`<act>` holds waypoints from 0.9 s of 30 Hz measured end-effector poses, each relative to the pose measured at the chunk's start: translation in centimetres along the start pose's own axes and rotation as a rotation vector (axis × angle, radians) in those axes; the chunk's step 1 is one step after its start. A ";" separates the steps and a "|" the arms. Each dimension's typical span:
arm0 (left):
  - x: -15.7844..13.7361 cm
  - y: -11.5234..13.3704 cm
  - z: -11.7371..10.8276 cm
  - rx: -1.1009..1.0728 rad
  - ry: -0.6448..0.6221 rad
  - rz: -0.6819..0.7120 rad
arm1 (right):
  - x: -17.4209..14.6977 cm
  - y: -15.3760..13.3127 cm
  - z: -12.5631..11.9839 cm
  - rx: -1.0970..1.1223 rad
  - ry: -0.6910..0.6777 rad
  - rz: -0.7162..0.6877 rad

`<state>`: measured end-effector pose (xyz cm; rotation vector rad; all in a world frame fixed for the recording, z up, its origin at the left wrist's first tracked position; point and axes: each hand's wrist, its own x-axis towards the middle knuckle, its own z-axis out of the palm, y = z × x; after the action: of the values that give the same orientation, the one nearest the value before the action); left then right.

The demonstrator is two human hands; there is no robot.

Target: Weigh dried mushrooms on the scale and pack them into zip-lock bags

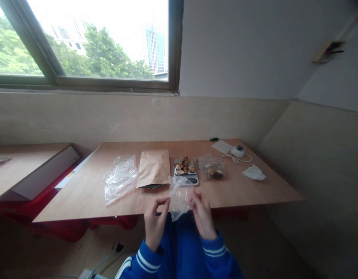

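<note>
A clear plastic bag (179, 199) hangs between my two hands, just off the table's front edge. My left hand (156, 221) pinches its left side between thumb and fingers. On the other side, my right hand (202, 213) grips the bag with its fingertips. Right behind the bag stands a small digital scale (193, 180), partly covered by it. Dried brown-and-cream slices, perhaps mushrooms (185, 166), are heaped on the scale's plate. To the right lies a zip bag (204, 170) with similar pieces inside.
A brown kraft pouch (154, 167) and a pile of clear plastic bags (121, 176) lie left of the scale. Rightward are a white round device with a cable (238, 151), a crumpled tissue (253, 173), white paper (222, 146) and a green-handled tool (214, 139). Red stools (113, 221) stand beneath.
</note>
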<state>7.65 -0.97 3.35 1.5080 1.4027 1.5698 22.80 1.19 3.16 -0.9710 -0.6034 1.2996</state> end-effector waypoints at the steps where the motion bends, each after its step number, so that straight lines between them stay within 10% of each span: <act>1: 0.3 0.0 -0.3 -0.006 0.046 -0.013 | 0.6 -0.2 -0.6 -0.025 0.048 -0.025; 7: 2.2 0.5 -0.8 0.048 0.012 0.009 | 6.3 -1.4 -2.4 -0.486 -0.251 -0.208; 11: 2.5 0.5 -0.4 0.101 0.016 -0.018 | 12.3 -0.5 -2.3 -0.975 -0.144 -0.541; 15: 2.5 0.0 -0.3 0.070 0.004 -0.060 | 16.7 0.9 -2.1 -1.380 -0.298 -0.495; 27: 1.7 -1.5 1.0 -0.017 -0.041 -0.134 | 18.9 1.1 -3.4 -1.390 -0.346 -0.525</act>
<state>7.79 1.35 2.44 1.3990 1.4330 1.4582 28.97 18.59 -2.18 -1.5021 -2.0095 0.4232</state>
